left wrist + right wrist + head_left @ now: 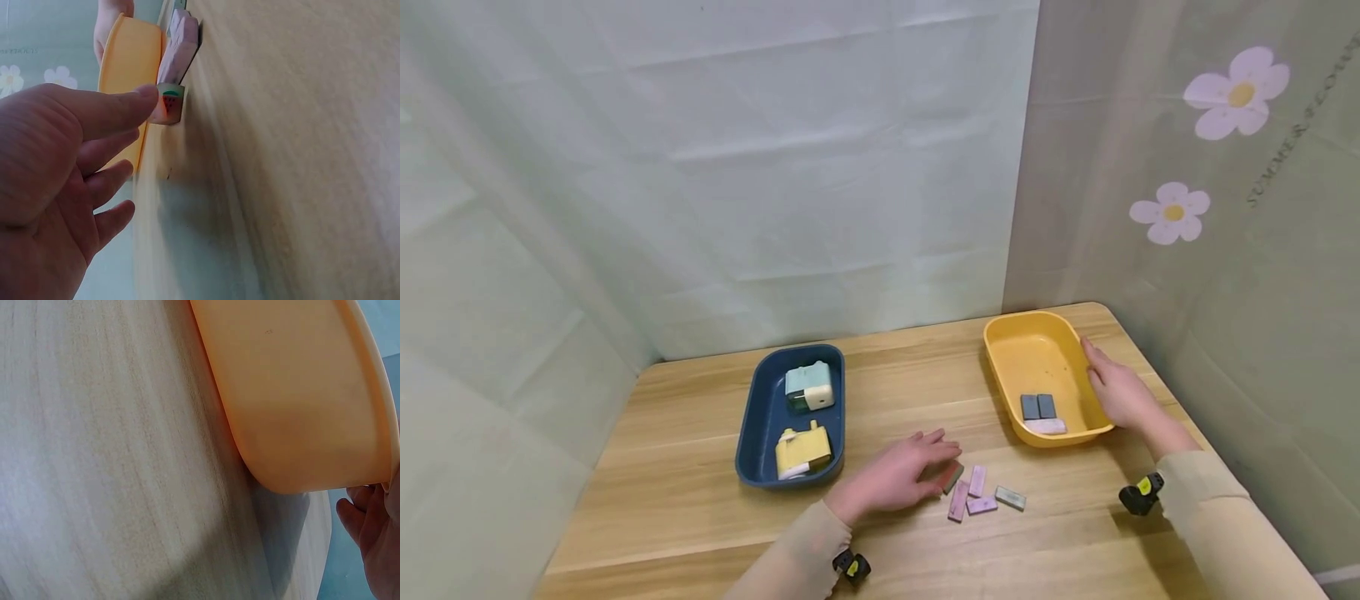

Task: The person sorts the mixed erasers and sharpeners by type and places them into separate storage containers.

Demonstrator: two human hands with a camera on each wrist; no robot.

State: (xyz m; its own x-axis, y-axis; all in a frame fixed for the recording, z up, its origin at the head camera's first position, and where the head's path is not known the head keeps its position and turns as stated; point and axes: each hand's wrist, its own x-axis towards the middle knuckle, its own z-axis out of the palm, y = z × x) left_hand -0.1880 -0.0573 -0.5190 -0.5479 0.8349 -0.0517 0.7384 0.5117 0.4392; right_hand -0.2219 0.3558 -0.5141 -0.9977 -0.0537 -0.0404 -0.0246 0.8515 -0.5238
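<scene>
Red block (952,477) beside left grip (901,473), yellow tray (1037,360) in right grip (1123,393)

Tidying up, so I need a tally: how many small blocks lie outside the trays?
5 visible: red block by the left hand; upper pink block, lower-left pink block and lower-right pink block clustered beside it; grey-green block furthest right. The hand may hide more.
</scene>
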